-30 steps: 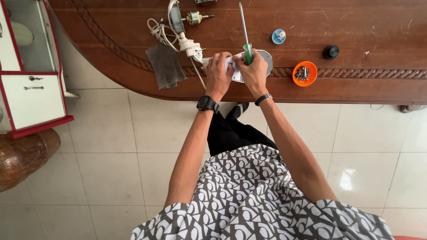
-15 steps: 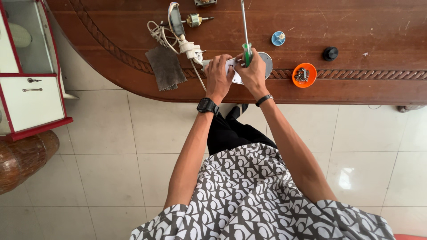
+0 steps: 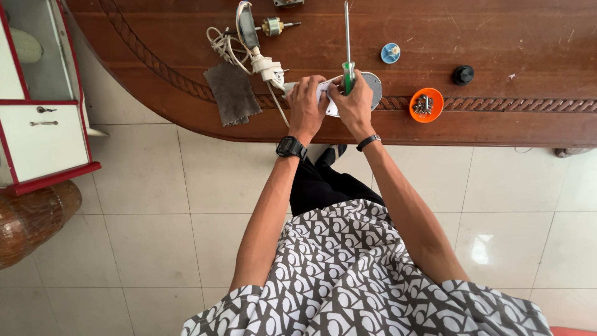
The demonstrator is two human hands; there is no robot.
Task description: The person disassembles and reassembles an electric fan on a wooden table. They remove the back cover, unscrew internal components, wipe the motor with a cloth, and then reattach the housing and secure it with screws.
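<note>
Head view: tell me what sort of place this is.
Probably a room in a home, not a workshop. The hands work at a polished carved wooden table, a white cabinet with red trim stands at one side, and the floor is pale glossy tile.

An orange dish of screws [image 3: 427, 104], a black knob [image 3: 462, 75], a blue cap [image 3: 390, 53] and a grey cloth [image 3: 232, 93] lie on the wooden table [image 3: 528, 37].

Worktop [image 3: 528, 37] far right bare, free passage. Left blocked: cord bundle [image 3: 233, 43], grey cloth [image 3: 233, 93]. Right of hands: orange dish [image 3: 427, 104], black knob [image 3: 462, 75], blue cap [image 3: 390, 53]; gaps btw them.
</note>
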